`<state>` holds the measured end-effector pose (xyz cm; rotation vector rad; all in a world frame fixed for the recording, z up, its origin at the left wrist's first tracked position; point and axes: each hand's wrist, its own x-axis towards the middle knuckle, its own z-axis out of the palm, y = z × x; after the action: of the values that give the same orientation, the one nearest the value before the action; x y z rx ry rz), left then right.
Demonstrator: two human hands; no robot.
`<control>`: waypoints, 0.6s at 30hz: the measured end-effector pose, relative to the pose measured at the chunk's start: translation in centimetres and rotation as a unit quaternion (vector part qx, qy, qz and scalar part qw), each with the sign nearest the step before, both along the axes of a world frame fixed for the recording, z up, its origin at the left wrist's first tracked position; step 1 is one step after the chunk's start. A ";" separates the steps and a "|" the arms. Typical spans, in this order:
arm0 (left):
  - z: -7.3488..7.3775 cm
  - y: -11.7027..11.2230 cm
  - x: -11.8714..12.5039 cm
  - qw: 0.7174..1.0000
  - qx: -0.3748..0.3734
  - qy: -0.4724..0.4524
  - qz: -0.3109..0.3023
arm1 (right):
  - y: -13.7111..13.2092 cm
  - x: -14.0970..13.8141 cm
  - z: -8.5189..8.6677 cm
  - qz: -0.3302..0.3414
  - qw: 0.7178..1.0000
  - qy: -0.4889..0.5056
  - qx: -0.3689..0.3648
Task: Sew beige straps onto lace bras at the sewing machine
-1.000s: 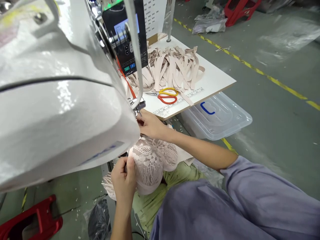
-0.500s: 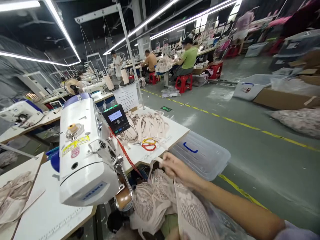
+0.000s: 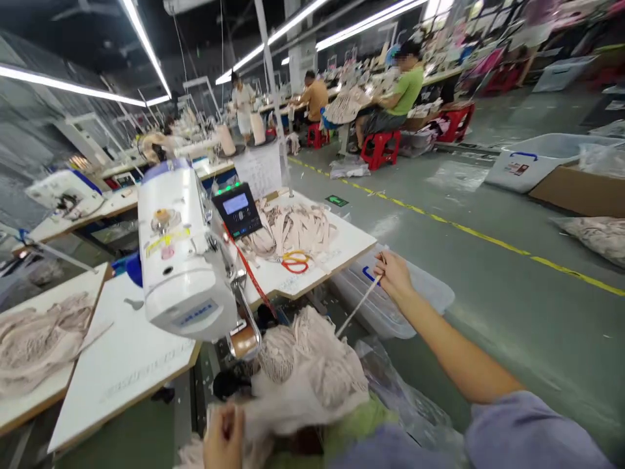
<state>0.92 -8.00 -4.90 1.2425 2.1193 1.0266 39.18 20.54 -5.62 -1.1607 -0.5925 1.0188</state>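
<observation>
My right hand (image 3: 393, 275) is stretched out to the right, pinching a thin beige strap (image 3: 359, 305) pulled taut from a pale lace garment (image 3: 312, 368) heaped in my lap. At the bottom edge my left hand (image 3: 224, 435) is closed on the garment's near side, blurred by motion. The white sewing machine (image 3: 183, 251) stands to the left, its head just above the garment.
Beige straps (image 3: 293, 228) and red-and-yellow scissors (image 3: 294, 262) lie on the white table (image 3: 342, 251). A clear plastic bin (image 3: 390, 306) sits on the floor under my right hand. More lace pieces (image 3: 36, 339) lie at far left. Other people sew at tables behind.
The view lifted from close under the machine to the whole room. My right hand left the needle area and drew the strap out to the right; the garment dropped into my lap.
</observation>
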 end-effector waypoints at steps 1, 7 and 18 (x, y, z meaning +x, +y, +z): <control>-0.9 0.1 -0.2 0.996 0.049 0.031 0.074 | -0.9 -1.1 -0.2 0.025 0.999 -0.022 -0.007; -2.7 2.0 1.5 0.996 0.052 0.075 0.017 | -11.3 -10.6 -0.8 0.368 0.904 -0.215 0.028; 3.1 1.5 3.7 0.967 0.019 0.039 -0.252 | -17.6 -16.1 1.3 0.579 0.678 -0.418 0.176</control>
<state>4.62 -6.47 -1.81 1.7448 1.6995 0.8002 23.09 2.93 -4.29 -0.7572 -2.3782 1.2378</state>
